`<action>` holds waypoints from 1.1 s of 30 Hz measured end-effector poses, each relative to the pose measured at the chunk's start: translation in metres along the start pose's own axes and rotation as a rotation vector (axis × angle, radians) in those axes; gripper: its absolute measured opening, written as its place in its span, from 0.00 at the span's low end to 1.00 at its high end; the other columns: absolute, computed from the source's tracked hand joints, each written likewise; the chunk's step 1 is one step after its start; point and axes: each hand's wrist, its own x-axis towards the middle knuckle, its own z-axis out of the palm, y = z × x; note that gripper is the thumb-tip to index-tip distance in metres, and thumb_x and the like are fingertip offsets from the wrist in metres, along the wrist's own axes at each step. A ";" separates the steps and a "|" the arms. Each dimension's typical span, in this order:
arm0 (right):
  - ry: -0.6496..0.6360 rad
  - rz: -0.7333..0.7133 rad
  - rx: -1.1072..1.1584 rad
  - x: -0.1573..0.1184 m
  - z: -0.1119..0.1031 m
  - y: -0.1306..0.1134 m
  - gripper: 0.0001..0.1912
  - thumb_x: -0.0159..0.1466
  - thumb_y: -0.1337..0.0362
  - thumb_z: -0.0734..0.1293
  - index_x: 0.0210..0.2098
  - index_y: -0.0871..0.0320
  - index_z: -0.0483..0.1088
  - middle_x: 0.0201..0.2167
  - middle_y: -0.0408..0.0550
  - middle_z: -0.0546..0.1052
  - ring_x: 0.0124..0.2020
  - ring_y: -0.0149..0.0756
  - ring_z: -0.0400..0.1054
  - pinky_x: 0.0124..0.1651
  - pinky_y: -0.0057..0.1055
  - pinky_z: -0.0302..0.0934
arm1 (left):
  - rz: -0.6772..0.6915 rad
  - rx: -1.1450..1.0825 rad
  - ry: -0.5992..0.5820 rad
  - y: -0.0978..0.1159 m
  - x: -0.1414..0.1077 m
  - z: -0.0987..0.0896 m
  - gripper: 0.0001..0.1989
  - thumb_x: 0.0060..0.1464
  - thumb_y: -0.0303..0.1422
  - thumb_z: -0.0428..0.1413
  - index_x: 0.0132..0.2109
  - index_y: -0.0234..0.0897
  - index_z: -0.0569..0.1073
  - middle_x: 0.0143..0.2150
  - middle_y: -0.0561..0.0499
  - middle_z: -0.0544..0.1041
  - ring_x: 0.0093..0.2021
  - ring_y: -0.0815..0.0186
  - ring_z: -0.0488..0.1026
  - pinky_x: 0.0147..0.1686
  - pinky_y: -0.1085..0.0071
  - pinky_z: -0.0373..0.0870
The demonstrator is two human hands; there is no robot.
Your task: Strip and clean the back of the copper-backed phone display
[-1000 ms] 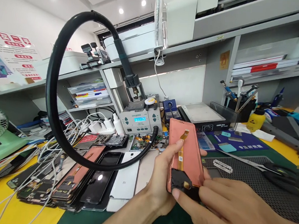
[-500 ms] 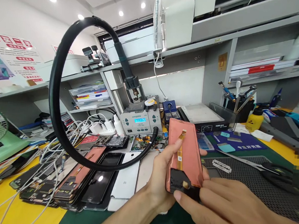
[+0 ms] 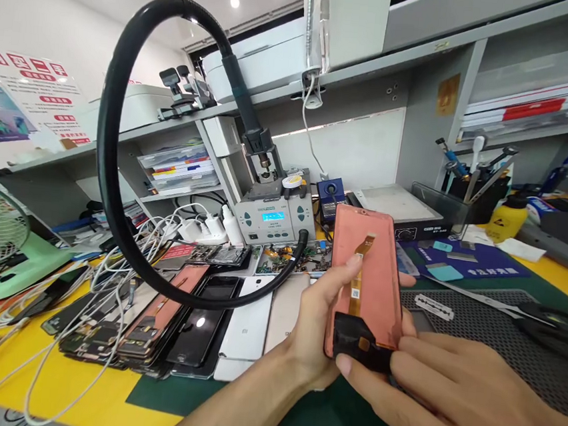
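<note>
A phone screen (image 3: pixel 383 276) is held up, tilted, its copper-coloured back facing me. Along that back runs a flex cable (image 3: pixel 355 303), and black film (image 3: pixel 347 333) covers the lower end. My left hand (image 3: pixel 310 329) is closed around the screen from the left, thumb on the back by the cable and fingertips showing past the right edge. With my right hand (image 3: pixel 457 397) I grip the bottom end: the thumb is at the lower left corner, the other fingers at the lower right. What lies under those fingers is hidden.
Several phones and screens (image 3: pixel 199 339) lie left of my hands, under the looping black hose of a hot air station (image 3: pixel 273 217). To the right, scissors (image 3: pixel 486 299) and a razor blade (image 3: pixel 434 307) rest on a dark perforated mat (image 3: pixel 481 352). White cables (image 3: pixel 106 289) tangle at the left.
The view has shifted, so the bench sits somewhat higher and farther right in the picture. Both hands keep nearly the same grip on the phone screen.
</note>
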 end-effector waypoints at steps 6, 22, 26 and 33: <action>0.001 0.007 -0.010 0.001 -0.002 -0.001 0.24 0.69 0.75 0.52 0.60 0.62 0.68 0.33 0.45 0.80 0.30 0.39 0.74 0.38 0.41 0.62 | -0.002 0.010 -0.005 0.001 0.001 -0.001 0.30 0.63 0.51 0.46 0.50 0.27 0.78 0.32 0.42 0.77 0.30 0.65 0.73 0.36 0.72 0.69; -0.035 0.019 -0.021 -0.001 0.002 -0.001 0.25 0.70 0.74 0.51 0.62 0.62 0.66 0.32 0.45 0.78 0.29 0.39 0.73 0.32 0.39 0.59 | 0.010 -0.006 0.018 -0.001 -0.002 0.005 0.29 0.67 0.48 0.43 0.49 0.29 0.80 0.32 0.43 0.78 0.30 0.65 0.73 0.36 0.71 0.70; 0.001 0.021 0.021 -0.004 0.004 0.000 0.24 0.69 0.74 0.53 0.62 0.63 0.66 0.33 0.46 0.78 0.28 0.38 0.72 0.33 0.39 0.61 | 0.050 0.012 0.016 -0.001 -0.001 0.003 0.29 0.66 0.49 0.44 0.51 0.29 0.78 0.32 0.43 0.78 0.30 0.64 0.74 0.35 0.71 0.70; 0.157 0.060 0.065 -0.003 -0.001 -0.006 0.21 0.71 0.75 0.51 0.57 0.61 0.67 0.31 0.48 0.80 0.34 0.41 0.76 0.34 0.41 0.63 | 0.432 0.107 0.101 -0.008 -0.004 0.000 0.24 0.64 0.47 0.52 0.57 0.33 0.71 0.39 0.43 0.80 0.34 0.58 0.79 0.39 0.63 0.74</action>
